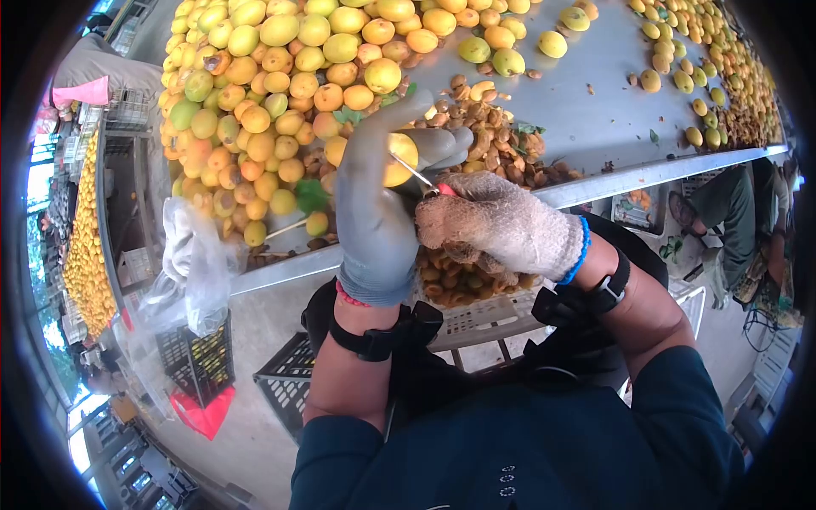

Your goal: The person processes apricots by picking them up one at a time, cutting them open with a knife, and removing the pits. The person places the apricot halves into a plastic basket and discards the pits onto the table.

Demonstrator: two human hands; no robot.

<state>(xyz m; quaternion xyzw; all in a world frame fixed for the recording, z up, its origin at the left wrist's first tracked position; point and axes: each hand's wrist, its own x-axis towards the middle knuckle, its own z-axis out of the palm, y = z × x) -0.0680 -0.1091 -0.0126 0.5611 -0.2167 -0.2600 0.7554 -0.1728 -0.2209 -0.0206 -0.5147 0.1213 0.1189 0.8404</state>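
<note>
My left hand (pixel 374 195), in a grey glove, holds a yellow apricot (pixel 401 160) between its thumb and fingers, near the table's front edge. In a dusty white glove with a blue cuff, my right hand (pixel 501 221) is closed round the red handle of a small knife (pixel 414 173). The knife's thin blade reaches up to the apricot and overlaps it in this view. Beyond my hands, a heap of whole apricots (pixel 280 81) covers the left of the metal table (pixel 586 102). A pile of brown pits and scraps (pixel 493 132) lies just behind my fingers.
Under my hands, a pale crate (pixel 450 336) at my lap contains apricot pieces (pixel 455 280). A clear plastic bag (pixel 191 263) hangs at the table's left corner, above a black crate (pixel 200 361). More apricots (pixel 680 81) lie far right, and a seated person (pixel 722 212) is beyond the edge.
</note>
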